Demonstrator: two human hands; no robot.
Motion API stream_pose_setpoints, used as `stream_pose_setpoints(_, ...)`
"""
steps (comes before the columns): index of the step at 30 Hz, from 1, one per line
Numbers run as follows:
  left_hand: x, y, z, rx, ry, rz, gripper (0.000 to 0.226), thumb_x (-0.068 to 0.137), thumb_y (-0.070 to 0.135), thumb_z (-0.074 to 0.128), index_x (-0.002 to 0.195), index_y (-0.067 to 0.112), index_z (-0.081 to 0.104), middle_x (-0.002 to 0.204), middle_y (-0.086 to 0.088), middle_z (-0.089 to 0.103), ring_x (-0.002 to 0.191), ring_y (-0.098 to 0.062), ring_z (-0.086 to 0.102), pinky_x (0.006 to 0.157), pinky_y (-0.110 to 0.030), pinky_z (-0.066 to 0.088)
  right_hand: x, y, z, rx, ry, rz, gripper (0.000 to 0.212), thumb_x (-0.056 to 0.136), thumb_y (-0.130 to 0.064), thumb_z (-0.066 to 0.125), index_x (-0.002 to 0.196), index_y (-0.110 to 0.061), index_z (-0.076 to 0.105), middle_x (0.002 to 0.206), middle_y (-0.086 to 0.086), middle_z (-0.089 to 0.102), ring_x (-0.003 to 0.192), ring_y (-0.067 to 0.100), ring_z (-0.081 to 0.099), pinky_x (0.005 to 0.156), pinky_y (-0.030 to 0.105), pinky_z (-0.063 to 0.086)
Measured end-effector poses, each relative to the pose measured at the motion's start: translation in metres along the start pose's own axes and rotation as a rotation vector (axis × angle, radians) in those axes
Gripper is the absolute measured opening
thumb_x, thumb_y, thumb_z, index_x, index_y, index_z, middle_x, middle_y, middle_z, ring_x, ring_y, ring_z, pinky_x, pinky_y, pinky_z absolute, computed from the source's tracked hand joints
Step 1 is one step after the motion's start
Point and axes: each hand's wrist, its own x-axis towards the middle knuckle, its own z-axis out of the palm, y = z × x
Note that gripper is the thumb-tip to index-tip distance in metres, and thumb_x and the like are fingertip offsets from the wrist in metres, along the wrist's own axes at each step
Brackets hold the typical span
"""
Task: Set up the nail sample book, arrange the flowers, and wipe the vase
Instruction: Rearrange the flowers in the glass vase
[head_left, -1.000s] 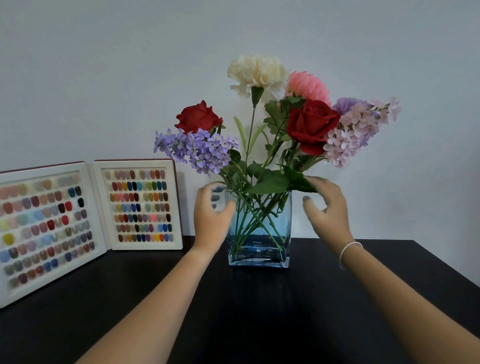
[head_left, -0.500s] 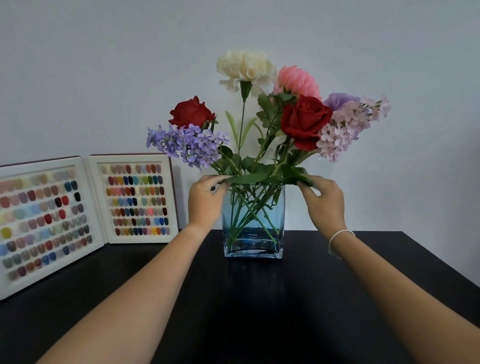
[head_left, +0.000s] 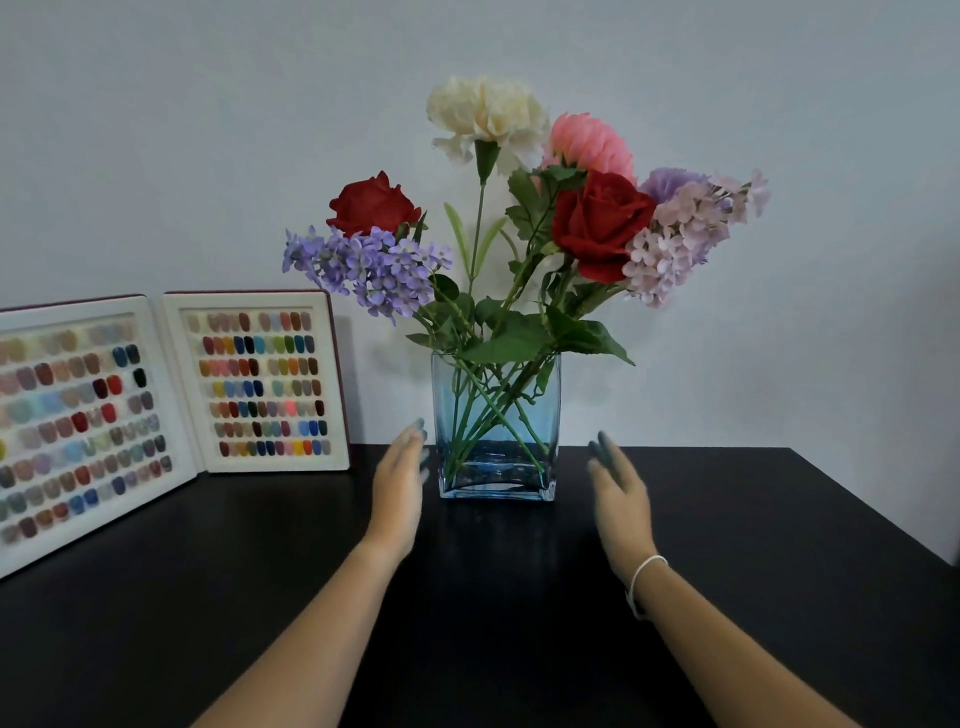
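Note:
A square blue glass vase (head_left: 540, 415) stands at the back middle of the black table, holding a bunch of flowers (head_left: 597, 223): red roses, a cream carnation, a pink bloom and purple and lilac sprays. My left hand (head_left: 399, 488) hovers just left of the vase's base, fingers straight and apart, holding nothing. My right hand (head_left: 621, 499), with a white band on its wrist, hovers a little right of the base, also flat and empty. Neither hand touches the vase. The nail sample book (head_left: 166, 405) stands open against the wall at the left, showing rows of coloured nail tips.
The black table (head_left: 779, 571) runs to a right edge near the frame's right side. A plain pale wall (head_left: 156, 130) stands directly behind the vase and book.
Both hands have let go of the leaves at the vase's rim and dropped down and back toward me, ending beside the vase's base. The flowers and vase stay put.

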Motion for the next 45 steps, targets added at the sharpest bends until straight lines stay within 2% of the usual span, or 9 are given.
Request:
stream_pose_setpoints(4,-0.005,-0.015,0.007,-0.143,-0.039,-0.115,0.05,0.096,0.037,0.026,0.14,0.015,0.031,0.147,-0.005,0.035,0.134,-0.019,0.033,0.104,-0.031,0.028,0.004,0.014,0.005,0.03,-0.14,0.086,0.041,0.095,-0.019,0.042,0.135,-0.022,0.038,0.143,0.0,0.04,0.13,0.016,0.037,0.111,0.043,0.029)
stream_pose_setpoints(7,0.001,-0.016,0.007,-0.154,-0.081,-0.122,0.051,0.096,0.04,0.021,0.14,0.015,0.029,0.139,0.002,0.04,0.132,-0.014,0.034,0.103,-0.026,0.026,0.008,0.021,0.009,0.07,-0.236,0.131,0.04,0.096,-0.026,0.039,0.136,-0.022,0.037,0.144,0.001,0.038,0.13,0.017,0.037,0.111,0.041,0.028)
stream_pose_setpoints(11,-0.001,-0.019,0.008,-0.117,-0.149,-0.125,0.051,0.096,0.044,0.017,0.137,0.019,0.035,0.118,0.012,0.045,0.115,-0.004,0.039,0.1,-0.023,0.027,0.011,0.022,0.01,0.077,-0.303,0.13,0.043,0.097,-0.033,0.029,0.136,-0.016,0.036,0.141,0.002,0.042,0.125,0.013,0.042,0.108,0.033,0.031)
stream_pose_setpoints(16,-0.008,-0.021,0.002,-0.125,-0.131,-0.116,0.054,0.094,0.047,0.019,0.134,0.018,0.04,0.121,0.009,0.047,0.115,-0.007,0.044,0.099,-0.026,0.032,0.012,0.021,0.007,0.102,-0.333,0.156,0.052,0.096,-0.044,0.02,0.136,-0.015,0.035,0.139,0.002,0.043,0.116,0.009,0.044,0.099,0.025,0.032)
stream_pose_setpoints(20,-0.022,-0.02,-0.004,-0.113,-0.135,-0.098,0.043,0.093,0.049,0.023,0.118,0.03,0.051,0.111,0.015,0.055,0.104,0.0,0.053,0.087,-0.021,0.042,0.017,0.018,0.003,0.095,-0.336,0.214,0.057,0.095,-0.047,0.015,0.139,-0.013,0.03,0.147,0.008,0.032,0.134,0.02,0.03,0.109,0.031,0.023)
stream_pose_setpoints(25,-0.035,-0.016,-0.004,-0.123,-0.145,-0.083,0.053,0.092,0.048,0.025,0.13,0.017,0.047,0.12,0.009,0.055,0.111,-0.008,0.052,0.092,-0.025,0.042,0.014,0.013,0.003,0.186,-0.38,0.241,0.059,0.095,-0.047,0.011,0.142,-0.012,0.022,0.152,0.007,0.021,0.139,0.02,0.019,0.108,0.03,0.017)
stream_pose_setpoints(30,-0.04,-0.01,-0.001,-0.106,-0.128,-0.084,0.053,0.094,0.044,0.025,0.133,0.013,0.042,0.127,0.006,0.049,0.115,-0.01,0.049,0.097,-0.028,0.039,0.012,0.01,-0.002,-0.089,-0.189,0.201,0.059,0.095,-0.048,0.024,0.133,-0.006,0.039,0.139,0.014,0.044,0.127,0.026,0.041,0.103,0.034,0.032)
stream_pose_setpoints(35,-0.056,-0.002,-0.002,-0.098,-0.105,-0.102,0.051,0.095,0.041,0.026,0.135,0.013,0.04,0.128,0.005,0.046,0.118,-0.013,0.045,0.101,-0.031,0.036,-0.006,0.005,-0.008,0.119,-0.233,0.15,0.054,0.096,-0.043,0.022,0.138,-0.011,0.03,0.146,0.007,0.036,0.131,0.016,0.035,0.103,0.026,0.028)
stream_pose_setpoints(45,-0.118,0.017,-0.008,-0.073,-0.137,-0.12,0.049,0.094,0.039,0.029,0.135,0.012,0.039,0.144,-0.008,0.039,0.126,-0.021,0.042,0.103,-0.035,0.037,-0.071,-0.012,-0.031,0.052,-0.18,0.088,0.047,0.096,-0.038,0.03,0.134,-0.012,0.039,0.142,0.007,0.042,0.129,0.017,0.039,0.108,0.035,0.031)
